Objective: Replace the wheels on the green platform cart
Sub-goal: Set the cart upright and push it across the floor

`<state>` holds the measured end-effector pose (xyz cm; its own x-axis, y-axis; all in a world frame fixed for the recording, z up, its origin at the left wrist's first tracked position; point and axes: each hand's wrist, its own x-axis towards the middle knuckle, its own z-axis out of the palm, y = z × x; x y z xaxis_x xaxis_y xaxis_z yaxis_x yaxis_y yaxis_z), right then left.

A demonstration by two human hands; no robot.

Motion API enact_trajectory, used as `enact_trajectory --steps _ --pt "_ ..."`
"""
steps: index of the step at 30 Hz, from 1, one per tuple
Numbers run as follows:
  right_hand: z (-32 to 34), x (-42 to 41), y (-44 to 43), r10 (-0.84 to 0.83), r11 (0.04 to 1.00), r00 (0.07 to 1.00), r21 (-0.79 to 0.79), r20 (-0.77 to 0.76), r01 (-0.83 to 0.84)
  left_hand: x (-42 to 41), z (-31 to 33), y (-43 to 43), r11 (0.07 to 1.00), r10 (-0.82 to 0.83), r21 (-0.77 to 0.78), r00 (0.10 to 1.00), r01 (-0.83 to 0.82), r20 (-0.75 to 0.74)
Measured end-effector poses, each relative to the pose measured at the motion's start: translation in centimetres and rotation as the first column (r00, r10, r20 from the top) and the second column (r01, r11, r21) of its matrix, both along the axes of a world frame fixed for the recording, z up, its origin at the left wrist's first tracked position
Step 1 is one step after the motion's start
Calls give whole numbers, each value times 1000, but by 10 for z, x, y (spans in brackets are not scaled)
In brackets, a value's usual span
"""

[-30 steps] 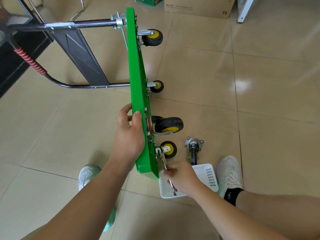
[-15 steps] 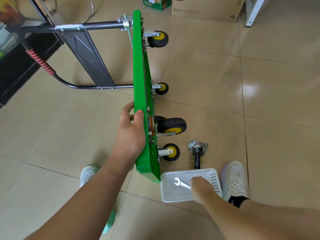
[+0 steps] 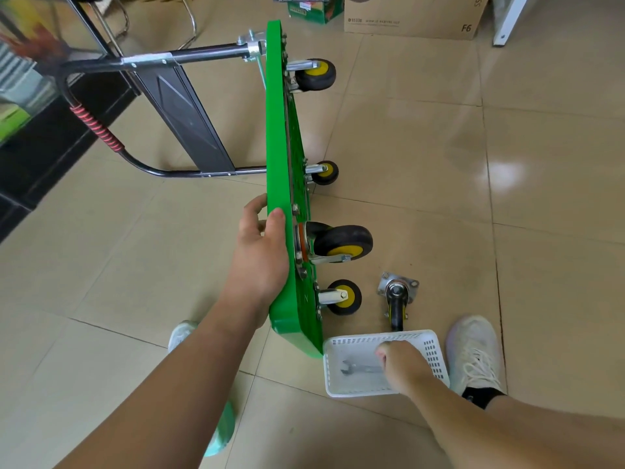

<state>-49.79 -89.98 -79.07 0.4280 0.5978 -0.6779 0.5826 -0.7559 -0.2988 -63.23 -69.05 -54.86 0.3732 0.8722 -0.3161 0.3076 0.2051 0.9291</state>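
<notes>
Left grip (image 3: 260, 258) around cart (image 3: 275, 130) edge (upright)

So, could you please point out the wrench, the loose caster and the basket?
wrench (image 3: 362, 368), head view, on its shaft.
loose caster (image 3: 396, 309), head view, on its wheel.
basket (image 3: 358, 393), head view, on its near rim.
</notes>
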Motion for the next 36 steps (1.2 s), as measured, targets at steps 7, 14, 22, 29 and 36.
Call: enact_trajectory --steps 7,14,22,29,36 --pt "60 9 15 -46 962 999 270 -21 50 -1 3 0 999 6 49 999 -5 -33" --pt "163 19 35 -23 923 1000 385 -2 22 -6 18 -4 993 -5 115 994 18 -113" --pt "291 26 79 52 888 994 452 92 -88 -3 53 3 957 -136 177 898 228 -419" --pt "358 61 188 191 851 970 466 151 -240 10 78 98 803 -386 83 622 590 -681" --pt "379 104 303 261 885 943 337 208 -320 27 88 201 776 -378 31 503 630 -777"
